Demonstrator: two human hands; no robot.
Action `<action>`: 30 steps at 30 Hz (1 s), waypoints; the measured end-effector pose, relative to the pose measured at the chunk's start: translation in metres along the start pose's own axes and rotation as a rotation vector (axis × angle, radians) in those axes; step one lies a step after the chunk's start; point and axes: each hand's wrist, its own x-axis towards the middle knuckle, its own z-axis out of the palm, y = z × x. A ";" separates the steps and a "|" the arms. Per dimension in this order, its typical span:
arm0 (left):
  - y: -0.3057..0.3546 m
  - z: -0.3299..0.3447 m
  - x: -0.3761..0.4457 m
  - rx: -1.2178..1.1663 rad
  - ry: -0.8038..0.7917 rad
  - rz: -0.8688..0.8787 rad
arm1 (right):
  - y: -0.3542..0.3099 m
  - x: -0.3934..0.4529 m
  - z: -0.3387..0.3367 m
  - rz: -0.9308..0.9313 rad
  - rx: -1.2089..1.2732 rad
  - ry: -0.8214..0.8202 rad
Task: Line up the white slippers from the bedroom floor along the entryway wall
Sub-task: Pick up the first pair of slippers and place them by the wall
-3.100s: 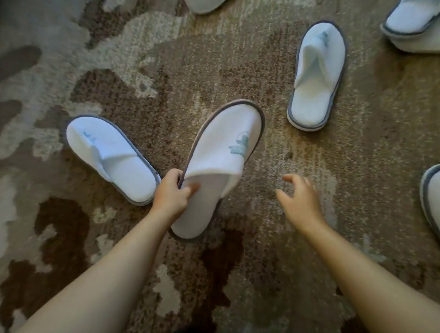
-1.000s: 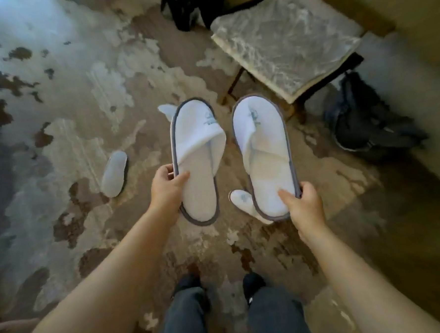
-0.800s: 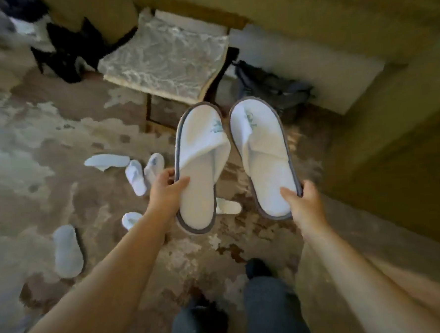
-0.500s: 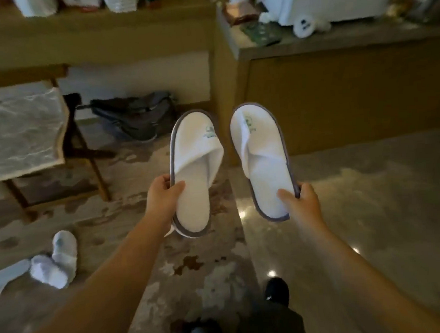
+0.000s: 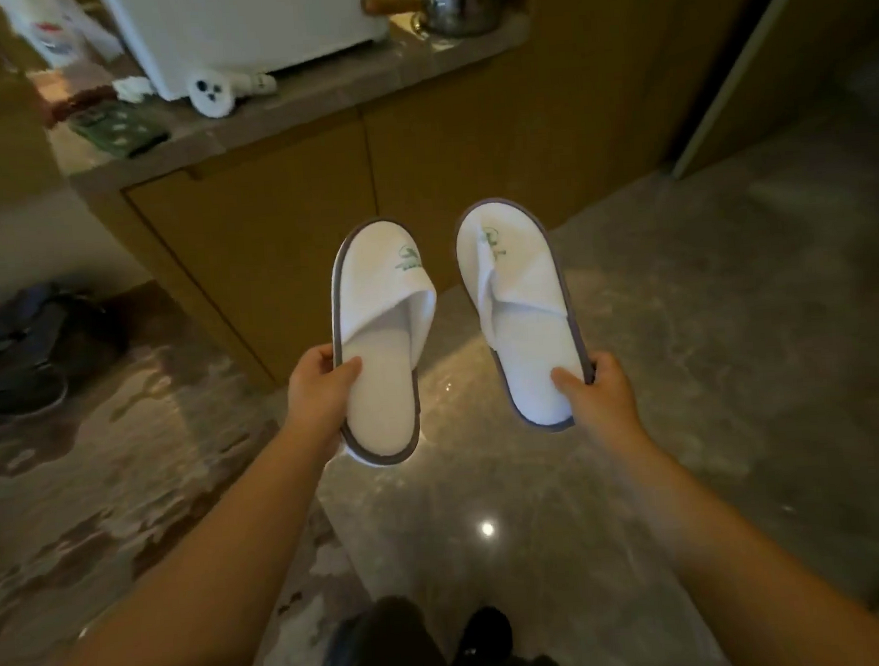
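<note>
I hold two white slippers with grey edging and a green logo in the air, toes pointing away from me. My left hand (image 5: pixel 320 391) grips the heel side of the left slipper (image 5: pixel 382 310). The right slipper (image 5: pixel 520 302) is held at its heel by my right hand (image 5: pixel 598 392). Both hang above a glossy grey stone floor (image 5: pixel 712 367), in front of a wooden cabinet (image 5: pixel 341 184). No other slippers are in view.
The cabinet's stone top (image 5: pixel 310 98) carries a white appliance (image 5: pixel 249 25), a metal pot (image 5: pixel 458 2) and small items. A dark bag (image 5: pixel 21 348) lies at the left on the patterned carpet (image 5: pixel 102 482). A wall or door panel (image 5: pixel 750 56) rises at the right. My dark shoes (image 5: pixel 482 639) show below.
I picked one slipper up in each hand from the carpet, stood, and turned right. The view swung from the chair and scattered slippers to the cabinet and stone floor.
</note>
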 end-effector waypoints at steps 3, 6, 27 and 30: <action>0.014 0.049 0.018 0.007 -0.043 0.001 | 0.007 0.039 -0.026 0.057 0.024 0.027; 0.025 0.091 0.048 0.000 -0.062 -0.005 | 0.009 0.089 -0.038 0.089 0.036 0.026; -0.057 0.308 0.344 0.001 0.249 -0.316 | 0.085 0.518 0.051 0.192 -0.205 -0.348; -0.109 0.338 0.386 0.030 0.270 -0.340 | 0.140 0.563 0.076 0.217 -0.261 -0.387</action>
